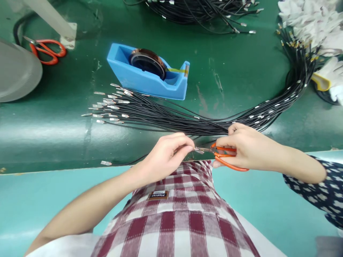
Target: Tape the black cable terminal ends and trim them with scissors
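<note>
In the head view, a pale cable end (198, 151) is pinched between the closed fingers of the left hand (167, 153), beside the blades of orange-handled scissors (232, 165), which are gripped by the right hand's (254, 147) curled fingers. Black cables (171, 117) are laid beyond on the table (235, 71).

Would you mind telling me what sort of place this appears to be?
Probably a cable-assembly workshop: a bundle of black cables lies on a green worktop, next to a blue tape dispenser, and the right hand holds orange-handled scissors.
</note>
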`<state>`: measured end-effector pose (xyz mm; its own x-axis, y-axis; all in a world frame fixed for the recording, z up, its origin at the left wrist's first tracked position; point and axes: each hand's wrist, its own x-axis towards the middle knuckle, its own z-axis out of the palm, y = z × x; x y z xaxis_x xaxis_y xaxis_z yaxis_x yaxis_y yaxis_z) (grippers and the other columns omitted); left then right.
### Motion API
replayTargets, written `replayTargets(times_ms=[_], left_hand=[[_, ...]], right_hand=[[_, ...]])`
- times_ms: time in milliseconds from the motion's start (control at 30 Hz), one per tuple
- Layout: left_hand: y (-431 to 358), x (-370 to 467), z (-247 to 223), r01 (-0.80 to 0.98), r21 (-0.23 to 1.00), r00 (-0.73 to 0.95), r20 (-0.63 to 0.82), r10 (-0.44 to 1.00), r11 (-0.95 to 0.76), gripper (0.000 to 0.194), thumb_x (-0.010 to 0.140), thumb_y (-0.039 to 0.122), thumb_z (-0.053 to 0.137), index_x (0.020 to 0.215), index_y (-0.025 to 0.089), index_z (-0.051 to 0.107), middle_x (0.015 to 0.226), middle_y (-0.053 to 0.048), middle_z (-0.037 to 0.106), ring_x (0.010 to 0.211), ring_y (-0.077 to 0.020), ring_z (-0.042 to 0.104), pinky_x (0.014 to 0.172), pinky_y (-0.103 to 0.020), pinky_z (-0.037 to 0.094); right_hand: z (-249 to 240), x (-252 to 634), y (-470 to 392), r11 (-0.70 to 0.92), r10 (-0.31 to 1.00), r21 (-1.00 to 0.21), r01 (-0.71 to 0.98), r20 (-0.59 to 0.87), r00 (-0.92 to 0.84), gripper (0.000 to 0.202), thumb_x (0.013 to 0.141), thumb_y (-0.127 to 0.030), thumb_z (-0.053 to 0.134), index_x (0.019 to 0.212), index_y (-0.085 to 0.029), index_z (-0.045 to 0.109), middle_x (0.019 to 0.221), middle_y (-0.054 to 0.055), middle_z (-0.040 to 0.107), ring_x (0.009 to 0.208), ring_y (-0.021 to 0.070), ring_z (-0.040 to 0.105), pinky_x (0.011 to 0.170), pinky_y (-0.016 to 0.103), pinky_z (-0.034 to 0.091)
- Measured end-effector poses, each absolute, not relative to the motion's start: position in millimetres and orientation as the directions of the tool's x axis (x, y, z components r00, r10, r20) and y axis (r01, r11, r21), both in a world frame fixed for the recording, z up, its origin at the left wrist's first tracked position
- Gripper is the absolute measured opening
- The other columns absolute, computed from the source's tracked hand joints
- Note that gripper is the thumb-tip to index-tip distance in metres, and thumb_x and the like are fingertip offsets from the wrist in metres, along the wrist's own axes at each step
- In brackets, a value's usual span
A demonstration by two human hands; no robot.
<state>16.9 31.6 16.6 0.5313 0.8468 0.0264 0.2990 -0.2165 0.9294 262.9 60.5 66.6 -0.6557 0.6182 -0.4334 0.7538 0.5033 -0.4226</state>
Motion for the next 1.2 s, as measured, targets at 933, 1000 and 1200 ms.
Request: replayTargets(times_ms=[933,1000,1200], left_hand=[[29,15,19,0.196,0.980,0.493,-0.139,0.859,0.047,0.013,0.089,0.014,0.057,0.083,0.014,0.069,0.082,-0.003,0.068,0.076,-0.0137,0.060,0.070,-0.025,0.044],[29,16,20,0.201,0.979,0.502,-0.134,0.854,0.036,0.014,0.088,0.013,0.056,0.083,0.013,0.069,0.081,-0.003,0.068,0.075,-0.0136,0.059,0.069,-0.025,0.044],[28,17,21,0.218,0.976,0.512,-0.118,0.851,0.004,0.015,0.088,0.012,0.055,0.082,0.013,0.069,0.080,-0.003,0.068,0.075,-0.0135,0.059,0.070,-0.025,0.044]], right_hand=[[51,268,64,-0.043,0.392,-0.718,0.694,-0.651,-0.649,0.046,0.080,-0.057,0.066,0.060,-0.019,0.047,0.051,-0.007,0.042,0.048,0.0074,0.033,0.046,0.023,0.027],[56,268,65,0.176,0.465,-0.686,0.706,-0.575,-0.674,0.048,0.083,-0.054,0.064,0.057,-0.019,0.044,0.049,-0.007,0.044,0.050,0.0087,0.035,0.053,0.025,0.030],[73,262,61,0.547,0.571,-0.457,0.701,-0.409,-0.712,0.037,0.085,-0.038,0.059,0.055,-0.021,0.044,0.044,-0.005,0.047,0.056,0.0139,0.039,0.075,0.033,0.036]])
